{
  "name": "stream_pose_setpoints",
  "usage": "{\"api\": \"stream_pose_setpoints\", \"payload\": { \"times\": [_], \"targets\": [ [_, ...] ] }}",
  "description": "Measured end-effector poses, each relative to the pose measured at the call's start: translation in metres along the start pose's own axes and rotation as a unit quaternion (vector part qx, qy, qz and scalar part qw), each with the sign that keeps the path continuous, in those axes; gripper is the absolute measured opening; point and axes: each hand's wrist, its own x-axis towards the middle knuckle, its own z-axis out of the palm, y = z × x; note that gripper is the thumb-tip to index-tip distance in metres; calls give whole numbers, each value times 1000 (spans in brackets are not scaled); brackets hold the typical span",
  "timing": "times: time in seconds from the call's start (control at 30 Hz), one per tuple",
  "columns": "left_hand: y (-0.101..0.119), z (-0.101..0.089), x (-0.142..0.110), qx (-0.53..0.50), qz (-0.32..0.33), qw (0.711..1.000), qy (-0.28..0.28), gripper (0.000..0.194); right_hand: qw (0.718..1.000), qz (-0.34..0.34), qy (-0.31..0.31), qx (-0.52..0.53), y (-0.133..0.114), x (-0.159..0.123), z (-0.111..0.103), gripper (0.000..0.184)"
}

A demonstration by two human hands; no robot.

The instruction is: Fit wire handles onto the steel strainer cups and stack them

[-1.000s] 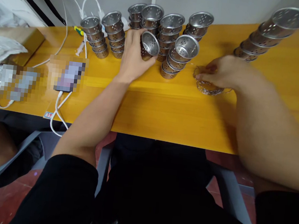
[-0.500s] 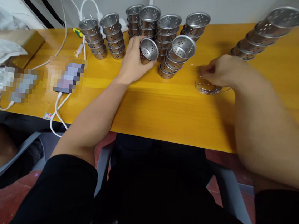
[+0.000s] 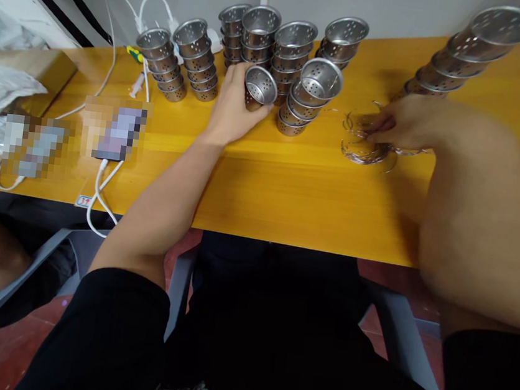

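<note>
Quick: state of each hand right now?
Left hand: closed around a round, silver perforated metal cup.
Right hand: fingers at the thin, silvery curled wires; whether it grips any, can't tell.

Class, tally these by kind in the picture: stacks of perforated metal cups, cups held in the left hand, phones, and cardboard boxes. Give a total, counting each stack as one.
Stacks of perforated metal cups: 8 visible
Cup held in the left hand: 1
Phones: 2
Cardboard box: 1
Total: 12
</note>
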Motion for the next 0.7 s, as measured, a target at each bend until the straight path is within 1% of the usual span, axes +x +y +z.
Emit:
{"api": "stream_pose_setpoints", "payload": {
  "times": [0.03,0.07,0.17,0.27,0.37,0.47,0.53,0.6,0.63,0.7],
  "targets": [
    [-2,0,0,3,-1,1000,-1,82,1000,18,-19,-12,-9,-4,-5,12],
    [-4,0,0,4,-2,1000,-2,84,999,34,-26,-29,-18,-9,-11,8],
    [-7,0,0,9,1,1000,-3,86,997,61,-9,-42,-40,-24,-22,16],
    [-5,0,0,14,4,1000,0,84,996,78,33,-19,-50,-34,-25,21],
    [2,0,0,5,-7,1000,3,80,995,74,69,11,-52,-38,-25,23],
    [17,-2,-1,-4,-22,1000,8,77,995,65,74,26,-50,-36,-25,25],
    [26,-2,-2,-1,-27,1000,2,75,997,61,47,12,-47,-33,-25,29],
    [29,1,-2,-6,-36,999,-1,75,999,48,4,-3,-43,-28,-25,29],
    [28,3,-2,-14,-39,999,2,76,999,42,-13,-8,-41,-26,-24,27],
    [20,10,-2,-35,-31,999,10,80,999,36,-23,-11,-37,-23,-23,22]
  ]
}}
